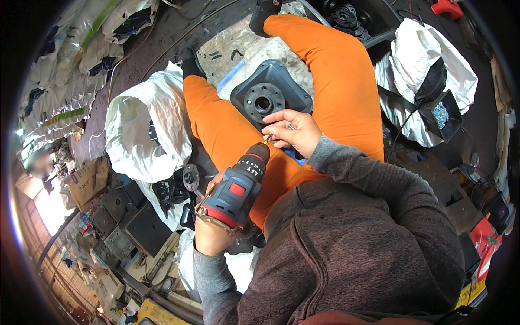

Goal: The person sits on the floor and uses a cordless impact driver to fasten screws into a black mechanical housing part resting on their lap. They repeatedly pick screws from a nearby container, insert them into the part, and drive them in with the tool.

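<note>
My left hand [215, 181] is wrapped round a cordless drill driver [236, 190], dark grey with red parts, its chuck pointing up and away. A short bit [267, 139] stands out of the chuck. My right hand [294, 131] pinches what looks like a small silvery screw [292, 127], with its fingertips right by the bit's end. Just beyond my right fingers a black part [299, 89] lies between my legs. It has a square, rounded base, and a round flange [260, 103] with several holes round a central bore sits on it.
A white sack [142, 127] stands open at the left, with a similar flange [191, 177] beside it. At the right are another white sack [428, 59] and a black tray [445, 114] holding small silvery fasteners. A dark crate [379, 38] of black parts stands at the far side.
</note>
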